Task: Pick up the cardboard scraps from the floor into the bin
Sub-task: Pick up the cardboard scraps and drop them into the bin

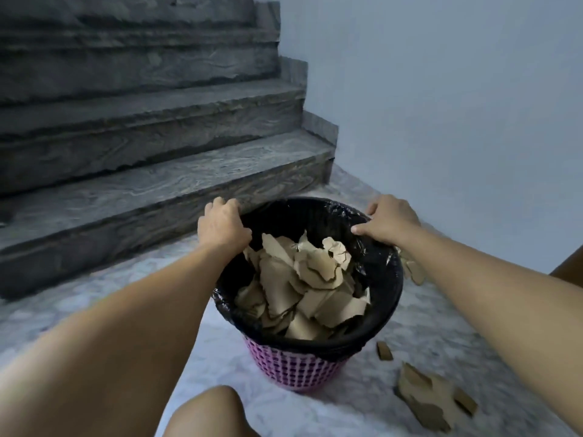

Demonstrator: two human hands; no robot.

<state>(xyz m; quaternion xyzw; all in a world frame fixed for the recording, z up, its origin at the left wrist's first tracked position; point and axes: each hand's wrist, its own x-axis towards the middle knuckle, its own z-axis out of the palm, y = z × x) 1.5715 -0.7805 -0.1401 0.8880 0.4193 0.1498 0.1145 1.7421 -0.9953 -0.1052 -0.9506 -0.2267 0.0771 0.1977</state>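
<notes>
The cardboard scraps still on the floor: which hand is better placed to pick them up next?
Probably the right hand: the scraps lie right of the bin, on its side. The left hand grips the opposite rim.

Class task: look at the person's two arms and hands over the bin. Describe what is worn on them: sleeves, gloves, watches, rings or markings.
Both forearms are bare as far as the frame shows: no sleeves in view. The left hand and right hand wear no gloves. No watch, bracelet or strap shows at either wrist, and no ring or marking can be made out on the fingers.
</notes>
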